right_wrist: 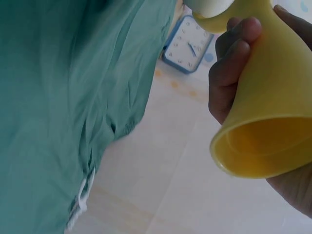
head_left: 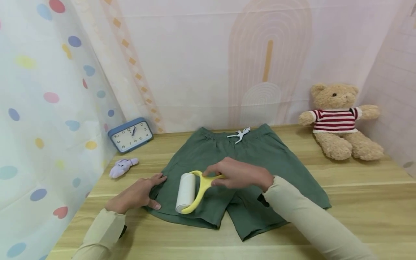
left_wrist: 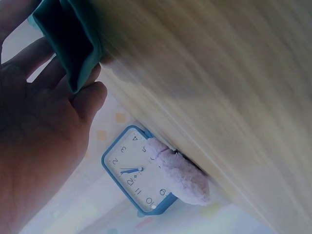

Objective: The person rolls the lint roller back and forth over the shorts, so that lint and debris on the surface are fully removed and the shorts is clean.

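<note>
Dark green drawstring shorts (head_left: 256,153) are spread on the wooden table, waistband away from me. My right hand (head_left: 238,173) grips the yellow handle (right_wrist: 273,83) of a lint roller (head_left: 186,193); its white roll lies over the shorts' left leg. At the outer edge of that leg, my left hand (head_left: 136,193) rests with thumb and fingers spread, touching the fabric. In the left wrist view, a fold of the green cloth (left_wrist: 73,44) hangs in front of some fingers, hiding part of them.
A blue-framed clock (head_left: 131,135) leans at the back left, with a small lilac plush toy (head_left: 122,168) in front of it. At the back right sits a teddy bear (head_left: 336,121) in a striped sweater. Patterned curtains (head_left: 195,65) border the table.
</note>
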Tool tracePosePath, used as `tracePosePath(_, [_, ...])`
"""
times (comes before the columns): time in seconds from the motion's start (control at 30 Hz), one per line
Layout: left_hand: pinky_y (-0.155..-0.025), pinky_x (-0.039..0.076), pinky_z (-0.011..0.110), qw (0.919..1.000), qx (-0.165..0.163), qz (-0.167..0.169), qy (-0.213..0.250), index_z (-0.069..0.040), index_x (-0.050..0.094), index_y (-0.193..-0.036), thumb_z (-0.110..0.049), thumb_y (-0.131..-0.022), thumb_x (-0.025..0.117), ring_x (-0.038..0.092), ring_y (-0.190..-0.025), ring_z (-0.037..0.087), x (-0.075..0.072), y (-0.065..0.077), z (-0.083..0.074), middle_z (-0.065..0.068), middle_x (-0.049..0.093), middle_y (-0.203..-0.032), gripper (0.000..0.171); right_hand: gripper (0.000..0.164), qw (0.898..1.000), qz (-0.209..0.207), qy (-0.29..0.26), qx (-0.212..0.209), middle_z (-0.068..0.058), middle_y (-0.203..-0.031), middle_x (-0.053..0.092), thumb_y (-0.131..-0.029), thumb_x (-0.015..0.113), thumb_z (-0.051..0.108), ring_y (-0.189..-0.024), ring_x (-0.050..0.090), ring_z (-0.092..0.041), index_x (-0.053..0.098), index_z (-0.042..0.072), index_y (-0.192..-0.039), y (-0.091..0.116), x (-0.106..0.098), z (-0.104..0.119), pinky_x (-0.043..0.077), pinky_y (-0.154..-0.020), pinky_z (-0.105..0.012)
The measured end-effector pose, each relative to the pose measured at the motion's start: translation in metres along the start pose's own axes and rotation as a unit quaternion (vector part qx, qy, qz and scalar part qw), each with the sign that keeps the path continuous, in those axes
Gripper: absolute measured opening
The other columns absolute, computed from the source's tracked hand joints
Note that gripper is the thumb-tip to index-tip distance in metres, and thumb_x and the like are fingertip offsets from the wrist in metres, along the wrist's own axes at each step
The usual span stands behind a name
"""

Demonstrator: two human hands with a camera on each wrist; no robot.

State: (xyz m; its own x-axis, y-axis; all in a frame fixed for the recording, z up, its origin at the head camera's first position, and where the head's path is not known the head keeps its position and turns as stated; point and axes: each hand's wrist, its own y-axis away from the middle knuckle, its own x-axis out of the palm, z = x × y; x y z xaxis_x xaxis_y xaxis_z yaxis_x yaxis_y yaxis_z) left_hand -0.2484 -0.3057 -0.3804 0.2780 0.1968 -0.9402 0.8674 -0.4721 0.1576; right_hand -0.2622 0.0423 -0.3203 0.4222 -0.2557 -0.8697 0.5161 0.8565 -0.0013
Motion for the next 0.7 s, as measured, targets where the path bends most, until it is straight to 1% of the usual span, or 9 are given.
tracePosePath(0.07, [-0.109, 0.042, 0.062, 1.0000, 0.004, 0.000, 0.000, 0.002, 0.047, -0.147, -0.035, -0.067, 0.089, 0.045, -0.137, 0.054, 0.000, 0.000, 0.001, 0.035, 0.039, -0.153, 0.098, 0.037, 1.000, 0.001, -0.001, 0.002, -0.008, -0.092, 0.073, -0.100, 0.063, 0.018, -0.058, 0.046, -0.001, 0.063, 0.009, -0.135, -0.008, 0.004, 0.002, 0.042, -0.059, -0.016])
tracePosePath(0.2, [-0.108, 0.042, 0.063, 0.9999, 0.010, 0.001, 0.002, 0.002, 0.047, -0.147, -0.038, -0.068, 0.088, 0.045, -0.136, 0.054, 0.000, 0.001, 0.003, 0.035, 0.039, -0.153, 0.098, 0.037, 1.000, 0.006, 0.005, 0.006, -0.004, -0.104, 0.074, -0.100, 0.063, 0.019, -0.065, 0.053, 0.000, 0.063, 0.011, -0.135, -0.023, 0.012, 0.006, 0.046, -0.064, -0.016])
tracePosePath(0.23, [-0.108, 0.042, 0.063, 0.9999, 0.012, 0.002, 0.002, 0.002, 0.047, -0.147, -0.039, -0.069, 0.088, 0.045, -0.135, 0.055, 0.000, 0.002, 0.005, 0.035, 0.039, -0.153, 0.097, 0.037, 1.000, 0.009, 0.004, 0.006, -0.004, -0.104, 0.073, -0.100, 0.063, 0.019, -0.066, 0.053, 0.000, 0.062, 0.011, -0.136, -0.027, 0.014, 0.008, 0.045, -0.064, -0.016])
tracePosePath(0.3, [-0.107, 0.043, 0.063, 0.9998, 0.020, -0.001, -0.002, 0.001, 0.048, -0.147, -0.038, -0.071, 0.087, 0.046, -0.134, 0.054, 0.000, 0.004, 0.008, 0.035, 0.040, -0.152, 0.094, 0.038, 1.000, 0.016, 0.001, 0.008, -0.005, -0.098, 0.072, -0.100, 0.063, 0.019, -0.063, 0.052, -0.001, 0.061, 0.012, -0.137, -0.034, 0.018, 0.011, 0.044, -0.061, -0.016])
tracePosePath(0.43, [-0.105, 0.045, 0.062, 0.9991, 0.038, -0.007, -0.018, -0.001, 0.051, -0.145, -0.032, -0.074, 0.086, 0.050, -0.131, 0.053, -0.001, 0.005, 0.011, 0.034, 0.045, -0.150, 0.085, 0.041, 0.999, 0.033, -0.002, 0.020, -0.001, -0.072, 0.062, -0.100, 0.063, 0.020, -0.051, 0.043, -0.004, 0.059, 0.013, -0.140, -0.042, 0.024, 0.014, 0.037, -0.052, -0.016])
tracePosePath(0.53, [-0.105, 0.046, 0.061, 0.9987, 0.043, -0.009, -0.027, -0.001, 0.052, -0.144, -0.029, -0.075, 0.086, 0.052, -0.130, 0.053, -0.002, 0.005, 0.011, 0.033, 0.046, -0.149, 0.082, 0.042, 0.999, 0.038, 0.003, 0.027, 0.001, -0.068, 0.058, -0.100, 0.063, 0.021, -0.048, 0.041, -0.004, 0.058, 0.014, -0.141, -0.045, 0.027, 0.014, 0.035, -0.050, -0.016])
tracePosePath(0.6, [-0.104, 0.046, 0.061, 0.9987, 0.040, -0.010, -0.031, -0.001, 0.053, -0.144, -0.028, -0.075, 0.086, 0.052, -0.130, 0.052, -0.002, 0.004, 0.009, 0.034, 0.046, -0.149, 0.082, 0.041, 0.999, 0.038, 0.009, 0.027, -0.001, -0.076, 0.065, -0.100, 0.063, 0.021, -0.050, 0.041, -0.004, 0.059, 0.014, -0.140, -0.045, 0.028, 0.014, 0.035, -0.051, -0.015])
tracePosePath(0.67, [-0.105, 0.047, 0.060, 0.9989, 0.032, -0.009, -0.035, -0.001, 0.053, -0.144, -0.026, -0.075, 0.086, 0.052, -0.130, 0.052, -0.003, 0.003, 0.006, 0.034, 0.045, -0.149, 0.081, 0.041, 0.999, 0.042, 0.015, 0.028, -0.004, -0.095, 0.074, -0.100, 0.062, 0.021, -0.055, 0.043, -0.004, 0.061, 0.014, -0.140, -0.045, 0.029, 0.014, 0.036, -0.054, -0.015])
tracePosePath(0.7, [-0.104, 0.046, 0.061, 0.9988, 0.028, -0.007, -0.040, 0.000, 0.053, -0.144, -0.026, -0.074, 0.087, 0.052, -0.130, 0.053, -0.003, 0.003, 0.004, 0.034, 0.045, -0.149, 0.081, 0.040, 0.998, 0.045, 0.016, 0.029, -0.006, -0.106, 0.075, -0.100, 0.062, 0.020, -0.056, 0.044, -0.005, 0.061, 0.014, -0.139, -0.044, 0.029, 0.014, 0.037, -0.055, -0.016])
